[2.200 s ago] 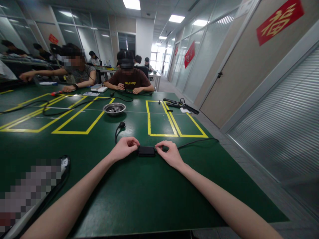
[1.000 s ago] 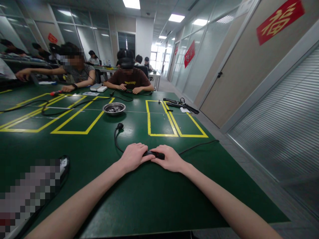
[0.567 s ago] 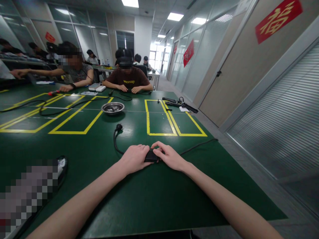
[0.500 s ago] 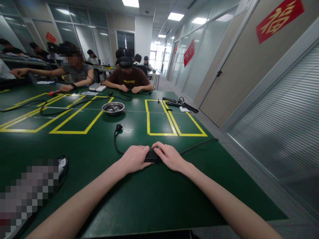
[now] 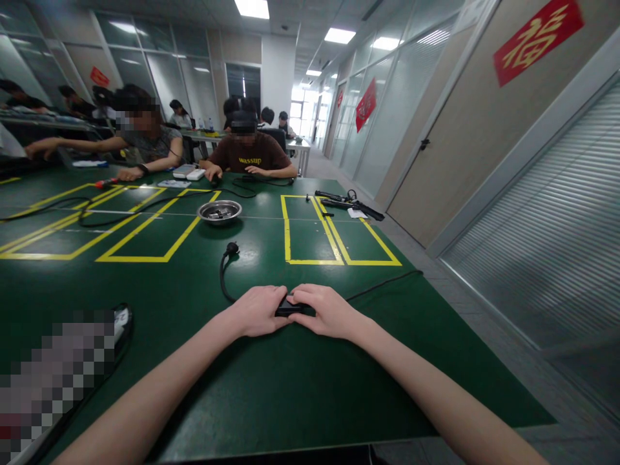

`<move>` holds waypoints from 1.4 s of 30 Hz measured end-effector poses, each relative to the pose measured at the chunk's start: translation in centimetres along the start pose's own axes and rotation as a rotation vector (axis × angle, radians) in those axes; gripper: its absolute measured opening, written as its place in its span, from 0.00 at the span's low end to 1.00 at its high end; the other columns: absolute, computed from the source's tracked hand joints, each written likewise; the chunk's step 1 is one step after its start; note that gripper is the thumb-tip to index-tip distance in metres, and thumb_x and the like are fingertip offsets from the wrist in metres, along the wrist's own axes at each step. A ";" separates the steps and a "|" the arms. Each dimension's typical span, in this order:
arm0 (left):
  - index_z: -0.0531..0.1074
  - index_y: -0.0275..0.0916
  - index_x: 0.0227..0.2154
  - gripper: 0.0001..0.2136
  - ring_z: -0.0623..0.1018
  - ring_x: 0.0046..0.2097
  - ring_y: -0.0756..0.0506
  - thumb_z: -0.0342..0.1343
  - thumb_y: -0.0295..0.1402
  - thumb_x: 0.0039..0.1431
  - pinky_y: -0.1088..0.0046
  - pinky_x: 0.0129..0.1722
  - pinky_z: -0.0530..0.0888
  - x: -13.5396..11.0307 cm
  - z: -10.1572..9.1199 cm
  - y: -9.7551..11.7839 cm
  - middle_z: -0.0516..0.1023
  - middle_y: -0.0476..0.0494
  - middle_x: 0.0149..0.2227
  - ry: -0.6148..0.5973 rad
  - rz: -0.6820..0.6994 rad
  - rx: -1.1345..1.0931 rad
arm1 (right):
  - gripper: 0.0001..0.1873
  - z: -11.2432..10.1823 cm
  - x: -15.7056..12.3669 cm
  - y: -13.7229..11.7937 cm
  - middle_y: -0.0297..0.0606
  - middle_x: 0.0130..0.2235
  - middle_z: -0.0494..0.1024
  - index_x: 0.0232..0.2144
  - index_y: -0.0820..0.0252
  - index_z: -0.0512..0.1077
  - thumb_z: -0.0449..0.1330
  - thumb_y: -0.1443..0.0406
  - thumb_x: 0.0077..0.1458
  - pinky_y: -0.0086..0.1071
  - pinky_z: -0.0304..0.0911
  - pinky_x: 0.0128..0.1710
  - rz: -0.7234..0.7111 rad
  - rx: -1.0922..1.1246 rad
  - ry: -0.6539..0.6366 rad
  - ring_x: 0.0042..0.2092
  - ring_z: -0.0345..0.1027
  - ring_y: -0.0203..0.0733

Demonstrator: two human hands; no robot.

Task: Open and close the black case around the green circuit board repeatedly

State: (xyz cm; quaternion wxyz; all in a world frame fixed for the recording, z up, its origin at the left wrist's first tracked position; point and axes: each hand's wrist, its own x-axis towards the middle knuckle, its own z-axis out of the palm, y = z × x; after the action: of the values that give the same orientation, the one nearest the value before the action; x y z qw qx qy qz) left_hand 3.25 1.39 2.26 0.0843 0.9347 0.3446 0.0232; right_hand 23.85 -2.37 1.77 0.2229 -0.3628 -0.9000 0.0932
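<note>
Near the front of the green table, a black power adapter (image 5: pixel 289 310) lies between my two hands, much of it covered by the fingers. My left hand (image 5: pixel 261 311) is closed round its left end, thumb along the near side. On the right end, my right hand (image 5: pixel 330 310) grips it too, fingers over the top and thumb at the near edge. A thick cord runs from the left end and curves up to a black plug (image 5: pixel 232 248) on the table. From the right side a thinner cord (image 5: pixel 387 282) stretches toward the table's right edge.
A metal bowl (image 5: pixel 219 212) with small metal pieces stands beyond the plug. Yellow tape (image 5: pixel 314 262) marks rectangles on the green table (image 5: pixel 290 400). Black folded stands (image 5: pixel 351 204) lie at the far right. Two people sit across, one with a hand on a black item. A blurred-out object lies at left.
My right hand has closed onto the adapter's right end, its thumb now against the near side. Across the table, a person's hand has shifted left onto a black item.
</note>
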 end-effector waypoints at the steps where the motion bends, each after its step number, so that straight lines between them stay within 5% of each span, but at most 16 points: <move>1: 0.69 0.39 0.39 0.13 0.80 0.39 0.38 0.57 0.44 0.63 0.67 0.35 0.71 0.0 0.0 0.0 0.80 0.40 0.38 -0.006 -0.001 -0.002 | 0.07 0.1 0.0 0.0 0.43 0.42 0.78 0.40 0.59 0.72 0.64 0.63 0.60 0.35 0.67 0.42 0.004 0.001 0.000 0.43 0.73 0.46; 9: 0.70 0.39 0.42 0.14 0.81 0.39 0.40 0.59 0.44 0.62 0.70 0.36 0.71 -0.7 -0.5 -1.1 0.81 0.43 0.39 0.077 0.052 -0.046 | 0.06 1.5 0.0 0.9 0.37 0.36 0.80 0.34 0.59 0.75 0.65 0.62 0.57 0.37 0.66 0.43 0.225 0.418 0.165 0.39 0.74 0.44; 16: 0.72 0.39 0.36 0.13 0.80 0.34 0.43 0.57 0.44 0.64 0.73 0.32 0.69 -0.8 0.0 -1.6 0.80 0.44 0.33 0.066 0.146 -0.008 | 0.15 0.4 0.1 1.7 0.33 0.35 0.76 0.35 0.60 0.72 0.66 0.54 0.56 0.31 0.63 0.35 0.280 0.717 -0.095 0.35 0.67 0.38; 20: 0.74 0.38 0.39 0.14 0.80 0.36 0.42 0.57 0.45 0.64 0.71 0.36 0.71 -0.7 -0.1 -1.6 0.81 0.44 0.34 0.084 0.151 -0.021 | 0.19 0.6 0.0 1.7 0.33 0.34 0.76 0.34 0.60 0.71 0.69 0.52 0.51 0.31 0.64 0.35 0.306 0.784 -0.069 0.35 0.68 0.38; 25: 0.70 0.41 0.58 0.24 0.75 0.55 0.35 0.59 0.46 0.61 0.54 0.57 0.67 -1.2 -0.9 -1.9 0.77 0.35 0.53 0.440 0.174 0.056 | 0.21 0.2 0.2 1.9 0.34 0.34 0.80 0.28 0.59 0.70 0.73 0.52 0.43 0.32 0.66 0.35 0.455 0.935 0.148 0.33 0.71 0.39; 29: 0.72 0.44 0.55 0.21 0.70 0.60 0.31 0.58 0.43 0.60 0.46 0.61 0.62 -1.8 -0.9 -2.0 0.74 0.35 0.58 0.725 0.115 0.099 | 0.22 -1.4 0.3 3.1 0.34 0.30 0.81 0.28 0.57 0.69 0.74 0.51 0.41 0.34 0.69 0.34 0.600 1.143 0.397 0.31 0.75 0.41; 35: 0.77 0.38 0.39 0.12 0.78 0.38 0.44 0.51 0.39 0.67 0.67 0.41 0.72 -0.7 0.5 -2.1 0.80 0.42 0.33 0.502 0.229 -0.028 | 0.21 -4.3 -0.8 6.7 0.34 0.33 0.82 0.27 0.54 0.66 0.71 0.50 0.44 0.34 0.72 0.35 0.581 1.120 0.792 0.34 0.77 0.42; 42: 0.75 0.38 0.31 0.12 0.75 0.32 0.47 0.53 0.39 0.66 0.71 0.33 0.69 -0.1 1.2 -2.1 0.77 0.47 0.27 0.388 0.165 -0.066 | 0.21 -7.4 -2.2 12.6 0.34 0.32 0.79 0.28 0.55 0.64 0.69 0.50 0.45 0.34 0.71 0.34 0.484 0.637 1.276 0.32 0.76 0.41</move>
State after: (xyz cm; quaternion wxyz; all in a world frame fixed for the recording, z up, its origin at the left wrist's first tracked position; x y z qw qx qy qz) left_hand 1.92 2.77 0.75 0.0447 0.9346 0.2755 0.2206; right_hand 36.43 5.23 3.47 0.7687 -0.4519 -0.4206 0.1671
